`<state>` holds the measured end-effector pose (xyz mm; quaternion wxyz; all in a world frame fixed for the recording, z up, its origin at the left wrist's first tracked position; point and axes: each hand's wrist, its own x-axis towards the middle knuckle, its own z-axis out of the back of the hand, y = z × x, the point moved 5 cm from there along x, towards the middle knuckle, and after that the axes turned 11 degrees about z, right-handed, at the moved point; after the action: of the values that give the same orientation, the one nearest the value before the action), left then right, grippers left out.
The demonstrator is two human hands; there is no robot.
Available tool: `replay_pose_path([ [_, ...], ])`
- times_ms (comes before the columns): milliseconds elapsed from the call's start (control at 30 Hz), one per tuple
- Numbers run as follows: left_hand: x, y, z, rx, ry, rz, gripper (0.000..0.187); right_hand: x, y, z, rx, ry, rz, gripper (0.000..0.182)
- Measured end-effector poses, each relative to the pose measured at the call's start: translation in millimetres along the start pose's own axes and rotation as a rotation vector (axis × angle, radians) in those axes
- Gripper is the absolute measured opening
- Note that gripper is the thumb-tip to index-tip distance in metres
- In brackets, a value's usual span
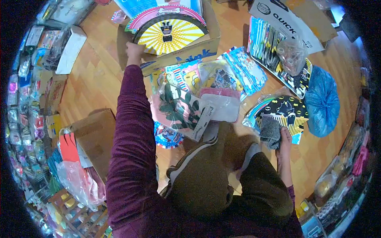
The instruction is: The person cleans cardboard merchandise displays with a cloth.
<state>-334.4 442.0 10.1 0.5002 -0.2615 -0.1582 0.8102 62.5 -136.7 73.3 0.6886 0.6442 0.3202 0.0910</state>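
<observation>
At the near left corner of a cardboard box (pixel 180 59), my left hand (pixel 135 53) has its fingers curled against the box's edge; part of its grip is hidden. Inside the box stand round-topped party pieces, the front one a yellow-and-white sunburst piece (pixel 170 37) with a small dark figure on it. My right hand (pixel 284 142) holds a folded grey cloth (pixel 270 131) low on the right. Just beyond the cloth lies a packet of black-and-yellow bat-patterned pieces (pixel 287 107), partly covered by it.
Packaged party goods (pixel 216 75), a plastic bag with green leaf shapes (pixel 176 107) and a pink-edged packet (pixel 222 105) lie between box and knees. To the right are a tied blue bag (pixel 323 103) and an opened carton (pixel 291 25). Another carton (pixel 93 139) stands left.
</observation>
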Motion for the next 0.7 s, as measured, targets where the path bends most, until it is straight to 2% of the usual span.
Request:
replay_pose_path([
  [67,30.3,17.4,-6.4,0.038,-0.065,-0.041,0.078,0.6,-1.7,2.9,-0.038,-0.008,0.012,0.013],
  [133,27.3,12.5,-1.0,0.075,-0.124,-0.081,0.072,-0.4,3.1,0.4,-0.056,0.038,0.034,0.013],
  [300,-1.8,-35.0,15.4,0.281,0.056,-0.27,0.082,-3.3,7.9,7.0,-0.064,0.003,-0.001,0.013],
  [333,-0.3,-36.8,15.9,0.284,0.057,-0.273,0.082,-3.1,6.7,9.1,-0.063,0.0,-0.003,0.013],
  [400,3.7,-38.3,9.8,0.246,0.184,-0.294,0.083,-2.5,5.5,12.8,-0.142,0.019,0.032,0.013],
  [433,6.9,-37.1,8.0,0.248,0.186,-0.292,0.083,-2.6,3.2,13.6,-0.142,0.028,0.026,0.012],
  [500,9.6,-41.0,4.7,0.329,0.091,-0.429,0.082,-1.2,-3.1,16.3,-0.143,0.036,-0.008,0.012],
  [600,17.1,-39.0,-2.7,0.353,0.123,-0.38,0.08,-2.6,-2.6,2.5,-0.176,0.042,-0.05,0.012],
  [700,15.7,-41.9,-2.5,0.391,0.121,-0.411,0.079,-0.4,-10.1,-0.5,-0.26,0.061,-0.049,0.013],
])
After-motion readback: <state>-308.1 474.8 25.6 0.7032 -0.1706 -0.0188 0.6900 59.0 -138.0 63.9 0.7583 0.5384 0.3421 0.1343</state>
